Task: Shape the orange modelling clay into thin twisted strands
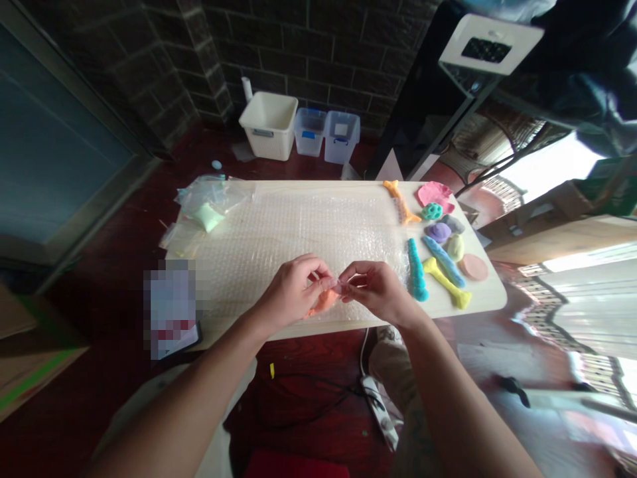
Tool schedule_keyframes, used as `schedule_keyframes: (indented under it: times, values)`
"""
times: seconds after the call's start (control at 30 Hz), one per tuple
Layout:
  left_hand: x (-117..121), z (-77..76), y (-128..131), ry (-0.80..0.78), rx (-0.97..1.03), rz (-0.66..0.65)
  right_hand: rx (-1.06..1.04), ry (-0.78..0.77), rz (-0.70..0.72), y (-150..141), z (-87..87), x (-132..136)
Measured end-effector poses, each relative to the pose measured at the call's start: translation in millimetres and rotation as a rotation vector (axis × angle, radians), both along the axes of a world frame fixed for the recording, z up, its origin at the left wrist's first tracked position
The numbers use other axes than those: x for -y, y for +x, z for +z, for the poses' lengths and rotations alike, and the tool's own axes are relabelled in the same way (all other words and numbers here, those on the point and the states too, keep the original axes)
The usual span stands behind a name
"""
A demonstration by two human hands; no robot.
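Note:
Near the table's front edge, my left hand [300, 287] has its thumb and fingers closed in a pinch. Right under those fingertips is a lump of orange modelling clay [324, 303], partly covered by the hand. My right hand [375, 289] is also pinched closed, and its fingertips meet the left ones just above the clay. Something small and pinkish sits between the fingertips, too small to tell apart from the fingers. Below both hands lies clear bubble wrap [318, 232], spread over the pale wooden table [478, 302].
To the right lie several clay pieces: a teal segmented roll [417, 269], a blue roll [444, 261], a yellow bone shape [446, 283], an orange bone shape [401, 202] and a pink piece [435, 195]. Plastic bags [212, 199] occupy the left corner. Bins [271, 126] stand beyond.

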State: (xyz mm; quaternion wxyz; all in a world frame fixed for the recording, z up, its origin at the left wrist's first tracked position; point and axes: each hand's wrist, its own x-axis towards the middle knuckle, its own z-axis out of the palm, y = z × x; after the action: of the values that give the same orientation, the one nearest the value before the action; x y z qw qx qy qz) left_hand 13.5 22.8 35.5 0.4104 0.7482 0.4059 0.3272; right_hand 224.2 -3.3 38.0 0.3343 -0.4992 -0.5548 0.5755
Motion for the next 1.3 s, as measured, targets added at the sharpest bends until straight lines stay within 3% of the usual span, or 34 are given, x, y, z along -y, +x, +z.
schedule_keyframes:
  times: [0.27,0.33,0.4,0.47,0.53,0.63,0.77,0.87,0.93,1.07,1.17,1.3]
  values:
    - [-1,-10.3,6,-0.123,0.067,0.023,0.063,0.136,0.091,-9,16.3,5]
    - [-2,-11.1,7,-0.272,0.145,0.030,0.088,0.192,0.029,-9,14.2,4]
    - [-2,-9.2,6,-0.516,0.235,-0.004,0.082,0.210,-0.086,-6,10.0,2]
    - [-1,-5.6,4,-0.760,0.280,-0.080,0.005,0.150,-0.226,-1,5.3,0]
    - [0,-2.7,3,-0.874,0.271,-0.152,-0.106,0.060,-0.336,2,1.0,-3]
    - [-1,-2.0,2,-0.780,0.260,-0.173,-0.208,-0.013,-0.403,5,-4.6,-3]
    - [-5,-5.0,5,-0.610,0.253,-0.144,-0.097,0.031,-0.386,7,-9.9,0]
    - [-6,-7.1,6,-0.485,0.176,-0.047,-0.007,0.032,-0.321,11,-10.0,2]
    - [-5,-8.4,5,-0.452,0.144,0.004,-0.069,-0.058,-0.275,16,-7.3,2]
    - [-4,-10.9,-1,-0.409,0.073,-0.063,-0.206,-0.205,-0.112,23,-0.4,3]
    - [-5,-13.2,-6,-0.385,0.061,-0.067,-0.120,-0.141,-0.031,24,0.4,3]
    - [-7,-17.2,-6,-0.370,0.041,-0.073,-0.026,0.019,-0.110,24,-3.8,4]
